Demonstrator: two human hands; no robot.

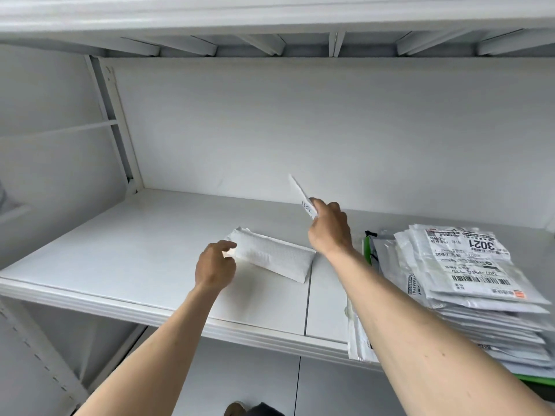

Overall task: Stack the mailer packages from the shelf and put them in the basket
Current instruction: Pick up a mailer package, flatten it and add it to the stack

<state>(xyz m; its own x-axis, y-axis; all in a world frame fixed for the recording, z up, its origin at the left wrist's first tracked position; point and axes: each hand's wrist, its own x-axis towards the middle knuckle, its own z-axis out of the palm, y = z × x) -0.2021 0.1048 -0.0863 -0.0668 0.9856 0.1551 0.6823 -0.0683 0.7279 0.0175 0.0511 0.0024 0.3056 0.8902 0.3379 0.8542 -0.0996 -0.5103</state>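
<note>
A white padded mailer (273, 255) lies flat on the white shelf (126, 250), near its middle. My left hand (214, 264) hovers at the mailer's left end, fingers loosely curled, thumb and forefinger close to its corner and holding nothing. My right hand (329, 228) is raised above the shelf and pinches a thin white mailer (300, 193) that stands on edge, tilted up and back. A tall stack of white and grey mailers (468, 283) with printed labels sits on the right side of the shelf, the top one marked 3021. No basket is in view.
The shelf's back wall and upper shelf beams (270, 43) close the space above and behind. A metal upright (117, 121) stands at the left. A green strip (367, 247) shows beside the stack. The stack overhangs the shelf's front edge (180, 316).
</note>
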